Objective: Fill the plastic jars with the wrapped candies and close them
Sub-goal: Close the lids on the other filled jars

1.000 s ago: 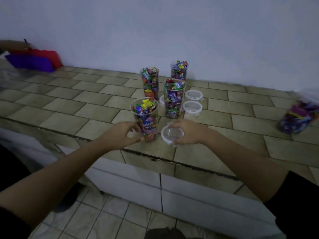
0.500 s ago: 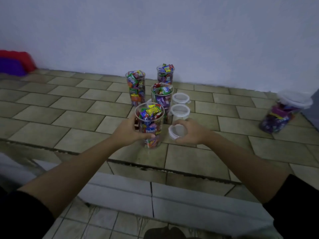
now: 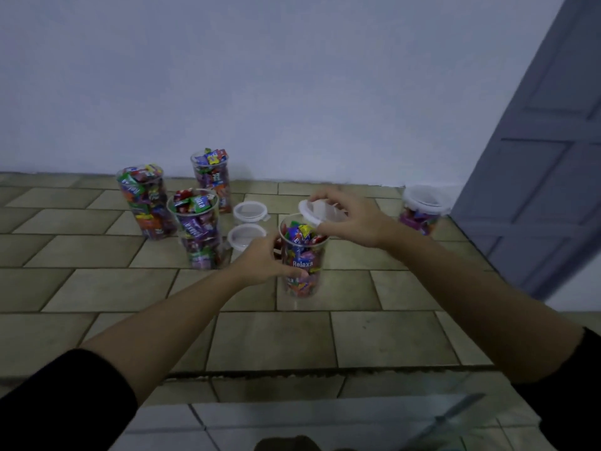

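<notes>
1. Jar [image 3: 302, 255], clear plastic and packed with wrapped candies [image 3: 300, 234], stands upright about midway between the front and back edges of the surface [image 3: 97, 288]. The left hand [image 3: 260, 263] grips it, fingers [image 3: 294, 271] curled round the wall at mid-height.
2. The lid [image 3: 317, 209] is pinched at its rim by the right hand [image 3: 353, 219] and is tilted just above the jar's mouth, not seated.
3. The jar's wall looks thin and smooth, so it will likely flex under a hard squeeze and slip under a loose one. A firm hold low on the wall, where the candies back it, should serve best.
4. Filled, the jar probably has some weight and should stand steady under a downward press.
5. The candies heap up to the rim and may stop the lid from sitting flat.
6. The lid seems light and fairly stiff, so it is probably best held by its edge and pressed round the rim.
7. Three open filled jars [image 3: 196, 229] and two loose lids [image 3: 250, 211] stand towards the back edge, and a closed jar [image 3: 422, 209] stands near the back right corner.
</notes>
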